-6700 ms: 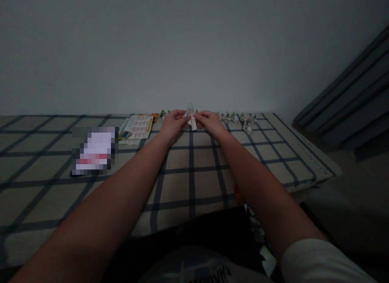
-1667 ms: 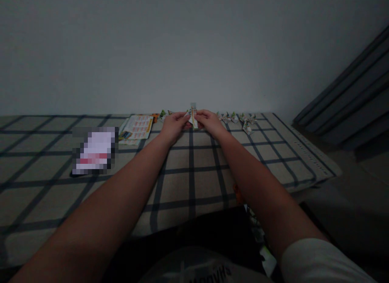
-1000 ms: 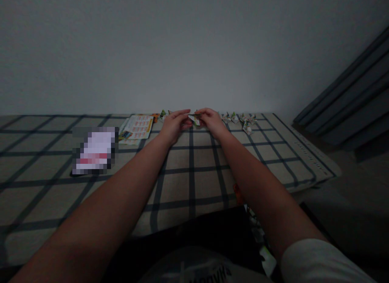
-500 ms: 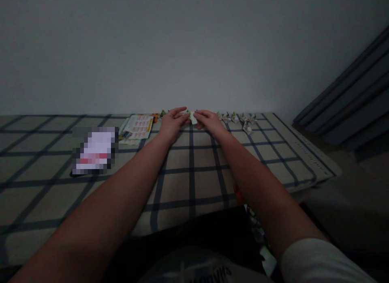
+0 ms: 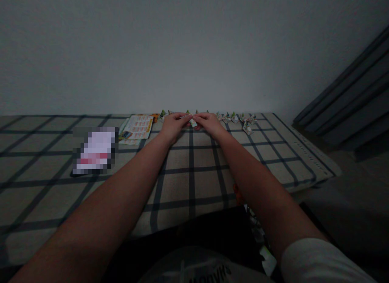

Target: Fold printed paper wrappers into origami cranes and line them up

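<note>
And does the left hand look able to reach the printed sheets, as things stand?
Probably yes: the printed sheets lie beside the left hand, and nothing visible blocks the way, though its grip seems occupied with a small paper.

The wall [image 5: 194, 52] and dark curtain [image 5: 349, 104] are dimly lit.

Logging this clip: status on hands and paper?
Left hand, right hand: both pinching small paper piece. Partly hidden in grip. Row of folded papers behind.

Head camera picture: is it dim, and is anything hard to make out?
Head view: dim, the wall dull grey; head view: coarse pixels mask the phone-like object; head view: the paper piece between left hand and right hand is too small to read.
</note>
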A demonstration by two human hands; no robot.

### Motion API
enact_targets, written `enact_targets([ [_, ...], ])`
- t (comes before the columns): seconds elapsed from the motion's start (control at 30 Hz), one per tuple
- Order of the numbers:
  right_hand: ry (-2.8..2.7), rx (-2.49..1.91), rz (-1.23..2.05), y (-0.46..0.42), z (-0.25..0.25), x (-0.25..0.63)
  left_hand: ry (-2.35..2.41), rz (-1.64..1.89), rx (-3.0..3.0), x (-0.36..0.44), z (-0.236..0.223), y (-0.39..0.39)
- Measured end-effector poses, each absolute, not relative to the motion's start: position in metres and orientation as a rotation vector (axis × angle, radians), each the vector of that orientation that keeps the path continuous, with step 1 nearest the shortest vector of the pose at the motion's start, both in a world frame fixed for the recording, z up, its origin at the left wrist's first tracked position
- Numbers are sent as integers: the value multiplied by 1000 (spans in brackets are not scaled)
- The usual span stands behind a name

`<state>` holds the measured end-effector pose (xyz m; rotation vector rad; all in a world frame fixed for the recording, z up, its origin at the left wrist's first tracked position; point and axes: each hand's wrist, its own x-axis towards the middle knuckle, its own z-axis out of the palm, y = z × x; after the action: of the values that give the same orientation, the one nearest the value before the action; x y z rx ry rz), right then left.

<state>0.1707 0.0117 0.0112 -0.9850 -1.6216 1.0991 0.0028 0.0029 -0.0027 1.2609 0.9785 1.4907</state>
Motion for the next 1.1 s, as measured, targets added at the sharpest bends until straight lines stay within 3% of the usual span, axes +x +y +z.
enact_targets([
  [0.9,-1432,-808,1426,8,16,173,864,1465,1097,4,6,-6],
  [1.1,-1564,-874,1241,9,15,169,886,1463,1077,4,4,-3],
])
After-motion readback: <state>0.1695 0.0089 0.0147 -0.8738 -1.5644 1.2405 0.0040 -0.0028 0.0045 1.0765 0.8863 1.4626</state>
